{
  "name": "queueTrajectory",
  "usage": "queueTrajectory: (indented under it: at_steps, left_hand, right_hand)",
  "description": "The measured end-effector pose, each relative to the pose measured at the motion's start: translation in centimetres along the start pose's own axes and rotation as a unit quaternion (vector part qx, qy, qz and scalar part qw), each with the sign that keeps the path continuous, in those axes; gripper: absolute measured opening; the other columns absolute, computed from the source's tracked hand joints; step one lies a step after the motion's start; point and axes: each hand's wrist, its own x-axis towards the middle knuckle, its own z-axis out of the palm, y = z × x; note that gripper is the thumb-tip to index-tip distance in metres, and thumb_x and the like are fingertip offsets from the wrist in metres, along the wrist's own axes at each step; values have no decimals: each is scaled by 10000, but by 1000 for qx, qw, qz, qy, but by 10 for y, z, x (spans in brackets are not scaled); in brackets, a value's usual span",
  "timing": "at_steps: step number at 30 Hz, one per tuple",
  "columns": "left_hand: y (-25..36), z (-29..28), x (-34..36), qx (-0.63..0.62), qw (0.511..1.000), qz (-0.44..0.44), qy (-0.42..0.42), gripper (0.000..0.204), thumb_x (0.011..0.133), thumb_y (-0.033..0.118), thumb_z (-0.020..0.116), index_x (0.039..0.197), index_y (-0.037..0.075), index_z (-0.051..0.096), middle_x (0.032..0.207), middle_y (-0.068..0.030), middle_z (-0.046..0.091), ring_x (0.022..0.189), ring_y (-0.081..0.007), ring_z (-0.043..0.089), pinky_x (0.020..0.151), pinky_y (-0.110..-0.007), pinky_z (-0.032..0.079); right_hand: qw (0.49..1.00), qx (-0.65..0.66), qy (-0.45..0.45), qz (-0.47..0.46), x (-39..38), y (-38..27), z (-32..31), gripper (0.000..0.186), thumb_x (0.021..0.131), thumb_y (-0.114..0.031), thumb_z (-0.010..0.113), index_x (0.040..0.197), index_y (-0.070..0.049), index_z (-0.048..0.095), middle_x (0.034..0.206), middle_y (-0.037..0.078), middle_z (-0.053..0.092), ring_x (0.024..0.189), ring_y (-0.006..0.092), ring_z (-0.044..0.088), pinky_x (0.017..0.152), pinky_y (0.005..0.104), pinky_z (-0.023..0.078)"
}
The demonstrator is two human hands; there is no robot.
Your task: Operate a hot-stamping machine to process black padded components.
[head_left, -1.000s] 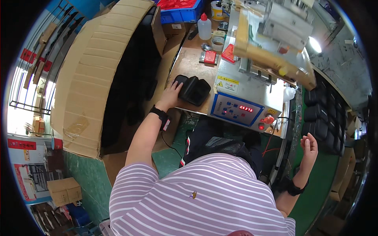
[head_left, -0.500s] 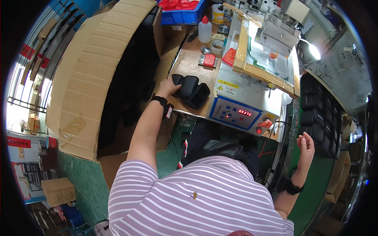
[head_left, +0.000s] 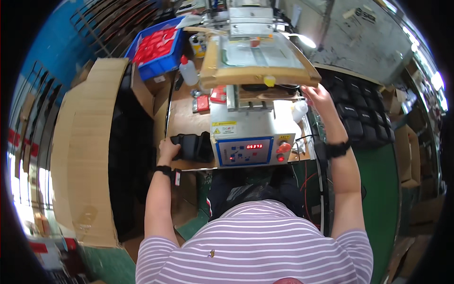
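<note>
My left hand (head_left: 169, 149) grips the left end of a black case (head_left: 193, 147) lying on the workbench (head_left: 183, 116). Beside the case stands a metal machine (head_left: 252, 122) with a blue-edged control panel and red knobs. Its wood-edged screen frame (head_left: 250, 76) is raised on top. My right hand (head_left: 316, 98) reaches up to the frame's right corner, fingers apart and stretched out, fingertips at its underside; whether they touch anything there is unclear. A white bottle (head_left: 300, 110) stands just below that hand.
A large cardboard box (head_left: 81, 151) holding dark items is at the left. Behind are a blue crate (head_left: 150, 71) of red pieces, a red-capped bottle (head_left: 188, 74) and a lit lamp (head_left: 307, 41). Several black cases (head_left: 362, 111) are stacked at the right, near cardboard boxes (head_left: 407, 156).
My right hand has risen from low at the right to the frame's corner. My left hand stays on the case. The view has turned, so the bench appears lower and further left.
</note>
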Motion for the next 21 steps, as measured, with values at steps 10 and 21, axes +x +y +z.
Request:
queueTrajectory:
  at_steps: [10, 21]
  left_hand:
    - [72, 1, -4, 0, 978, 176, -110, 563, 783, 487, 545, 1113, 31, 564, 1014, -252, 598, 974, -380, 567, 844, -436, 445]
    - [76, -2, -13, 80, 983, 75, -148, 755, 689, 362, 672, 1340, 139, 359, 1229, -289, 435, 1117, -420, 466, 938, -428, 400]
  right_hand:
    - [949, -305, 76, -10, 6, -80, 53, 580, 735, -296, 662, 1215, -39, 463, 927, 187, 625, 814, 284, 628, 684, 378, 504]
    - [958, 91, 271, 10, -203, -29, -88, 653, 769, -176, 663, 1337, -90, 352, 1151, 135, 523, 966, 166, 531, 718, 281, 460]
